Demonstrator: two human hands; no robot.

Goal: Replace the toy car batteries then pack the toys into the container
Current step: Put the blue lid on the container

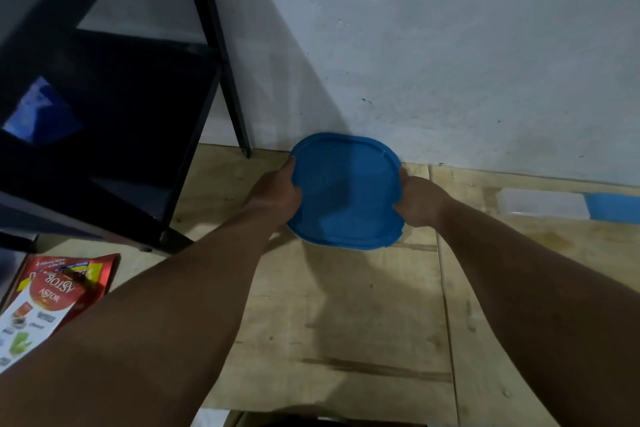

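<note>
Both hands out in front, each gripping an edge of a blue lid point(346, 191) that sits on a container; only a thin pale sliver of the container shows under the lid's lower left rim, so its contents cannot be seen. Left hand point(277, 192) grips the lid's left edge, thumb curled onto the top near the upper left corner, fingers wrapped under and out of sight. Right hand point(417, 199) grips the right edge, fingers curled round the rim, fingertips hidden behind the lid. Lid is rounded-square, tilted a bit toward the camera, held close to the white wall point(450, 45) at the far end of the wooden floor point(346, 322). Whether the container rests on the floor or is lifted just above it, cannot tell; a shadow falls on the boards below it. No toy cars or batteries in view. Left of the hands, a black metal shelf frame point(114, 114) stands on the floor, one leg ending near the lid's upper left. Lower left, a red and white Astor snack packet point(52, 302) lies flat on the floor, partly behind the left forearm. Far right by the wall, a clear plastic box point(543, 203) lies with another blue lid point(613, 206) just beside it, well apart from the held lid.
</note>
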